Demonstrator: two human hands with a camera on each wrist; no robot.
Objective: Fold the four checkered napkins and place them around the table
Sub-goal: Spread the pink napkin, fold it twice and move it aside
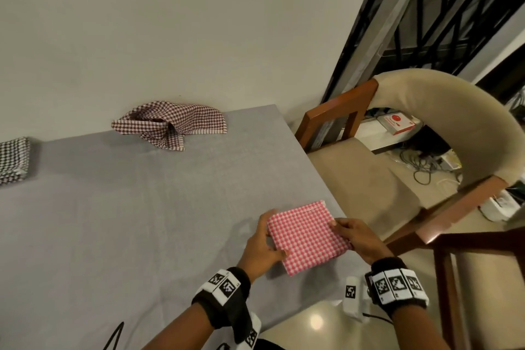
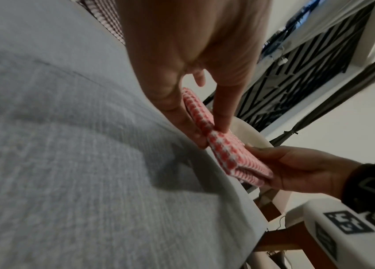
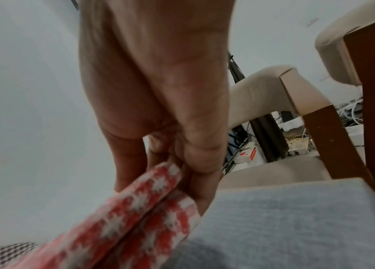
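A folded pink checkered napkin (image 1: 305,236) (image 2: 225,151) (image 3: 135,218) is held just above the grey table (image 1: 127,221) near its right edge. My left hand (image 1: 264,244) (image 2: 207,131) pinches its left side between thumb and fingers. My right hand (image 1: 352,236) (image 3: 188,172) grips its right edge, thumb on top. A crumpled maroon checkered napkin (image 1: 170,123) lies unfolded at the table's far edge by the wall. A folded black checkered napkin (image 1: 12,159) sits at the far left.
A beige upholstered chair (image 1: 426,128) with a wooden frame stands right of the table. A second wooden chair (image 1: 468,278) is at the near right. Cables and boxes (image 1: 397,125) lie on the floor behind. The wall (image 1: 170,23) borders the table's far side.
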